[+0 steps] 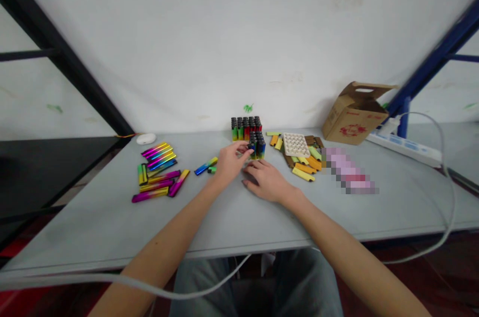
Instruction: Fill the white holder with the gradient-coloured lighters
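Blue, a half-hidden lighter (251, 147) is pinched by left fingers (245, 156); I cannot tell whether right fingers (256, 172) grip.

Prob. a wkshop; lighters (246, 132) grouped on gray bench (232, 227), pwr strip (407, 148), scuffed wall (209, 47).

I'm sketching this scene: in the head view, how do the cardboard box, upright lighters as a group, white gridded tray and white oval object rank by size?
1. Cardboard box
2. Upright lighters, together
3. White gridded tray
4. White oval object
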Motion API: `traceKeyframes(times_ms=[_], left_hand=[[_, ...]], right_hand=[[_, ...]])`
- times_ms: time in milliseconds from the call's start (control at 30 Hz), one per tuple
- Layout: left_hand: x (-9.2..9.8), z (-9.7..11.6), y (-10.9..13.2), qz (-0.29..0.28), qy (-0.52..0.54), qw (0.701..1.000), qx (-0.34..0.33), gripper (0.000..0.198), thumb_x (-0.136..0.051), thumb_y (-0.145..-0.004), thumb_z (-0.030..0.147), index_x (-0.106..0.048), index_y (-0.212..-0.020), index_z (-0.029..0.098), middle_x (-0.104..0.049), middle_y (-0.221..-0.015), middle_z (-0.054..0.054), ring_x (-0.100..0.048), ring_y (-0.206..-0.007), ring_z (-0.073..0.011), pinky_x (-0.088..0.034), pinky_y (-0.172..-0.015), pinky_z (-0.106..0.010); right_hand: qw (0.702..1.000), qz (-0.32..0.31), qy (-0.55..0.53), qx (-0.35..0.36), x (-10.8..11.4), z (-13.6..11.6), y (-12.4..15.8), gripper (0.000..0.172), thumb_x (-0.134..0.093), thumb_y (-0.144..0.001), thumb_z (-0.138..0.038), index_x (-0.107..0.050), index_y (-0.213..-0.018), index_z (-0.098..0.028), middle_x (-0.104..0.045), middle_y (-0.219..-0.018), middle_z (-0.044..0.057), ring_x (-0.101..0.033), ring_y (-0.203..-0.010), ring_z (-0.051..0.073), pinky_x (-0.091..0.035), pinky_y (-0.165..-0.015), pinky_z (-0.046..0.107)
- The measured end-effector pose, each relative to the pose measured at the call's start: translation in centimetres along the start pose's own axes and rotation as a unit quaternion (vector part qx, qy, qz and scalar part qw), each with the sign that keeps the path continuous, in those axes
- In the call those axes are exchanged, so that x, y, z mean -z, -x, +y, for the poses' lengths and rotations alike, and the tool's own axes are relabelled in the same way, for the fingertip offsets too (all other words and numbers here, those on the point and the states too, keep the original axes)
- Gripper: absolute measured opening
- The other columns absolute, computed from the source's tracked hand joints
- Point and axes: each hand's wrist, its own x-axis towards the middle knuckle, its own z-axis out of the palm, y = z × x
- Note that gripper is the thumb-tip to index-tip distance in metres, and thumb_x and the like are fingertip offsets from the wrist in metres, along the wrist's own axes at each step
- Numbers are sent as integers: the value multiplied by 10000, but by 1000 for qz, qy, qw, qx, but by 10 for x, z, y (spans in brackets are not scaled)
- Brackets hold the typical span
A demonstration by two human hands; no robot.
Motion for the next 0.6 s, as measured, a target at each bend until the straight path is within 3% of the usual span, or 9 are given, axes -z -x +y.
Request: traceKeyframes(times_ms=[333,500,600], left_hand=[[-5,8,-3,25,-77,996,-46,139,-706,-801,253,-710,-924,189,-739,-911,-51,-669,-863,-200,-514,-829,-331],[0,14,-3,19,-102,992,-67,271,-680,-820,223,-675,-1090,193,-738,-894,-44,-652,-894,-222,-496,-859,-373],[3,13,-3,-5,-103,990,-101,202,-588,-880,217,-688,-1056,211,-732,-966,-53,-634,-937,-218,-486,-882,-382]], right_hand=[[1000,-6,0,-7,0,0,-1,342,-524,-903,-330,-639,-1132,-104,-626,-1113,148,-517,-1110,260,-394,-993,390],[1000,-4,-7,-3,1,0,-1,330,-530,-902,-315,-636,-1134,-105,-623,-1113,154,-513,-1109,263,-389,-994,401],[1000,-5,-14,2,2,1,0,320,-533,-904,-312,-637,-1132,-113,-621,-1108,153,-516,-1102,260,-391,-988,401]])
